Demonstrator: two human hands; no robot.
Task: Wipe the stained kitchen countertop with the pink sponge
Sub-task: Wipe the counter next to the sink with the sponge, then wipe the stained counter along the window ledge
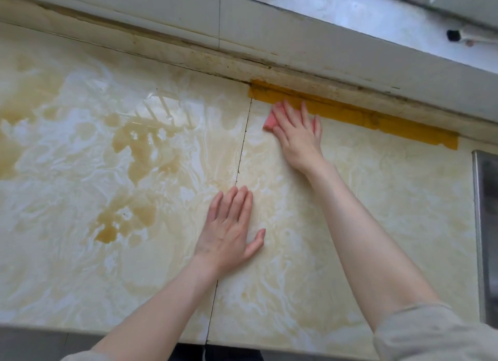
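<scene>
Here the right hand (297, 134) lies flat on top of the pink sponge (270, 122), fingers straight and slightly spread, pressing it down rather than curling around it. Only the sponge's left end shows past the fingers; the rest is hidden under the palm. The fingertips reach the near edge of a strip of yellow tape (377, 118) that runs along the back of the countertop (377, 199), where the surface meets a grimy white ledge (296, 56).

The left hand (229, 231) is nearer the person, also open, palm down on the bare countertop with fingers together and thumb out to the right. It holds nothing. It rests just beside a thin dark seam (239, 166) that crosses the cream, marble-patterned surface from back to front; the fingertips touch or nearly touch that line. The two hands are well apart, the sponge on the far side of the counter, right of the seam.

Left of the seam, brown stains (140, 150) spread in blotches and pools across the glossy surface, with paler yellow patches around them. Right of the seam the surface looks paler, with only faint yellowing.

At the right edge a metal sink rim (478, 226) shows. A grey sleeve (431, 333) covers the right upper arm. Beyond the ledge, a pale windowsill (350, 13) runs across the top.
</scene>
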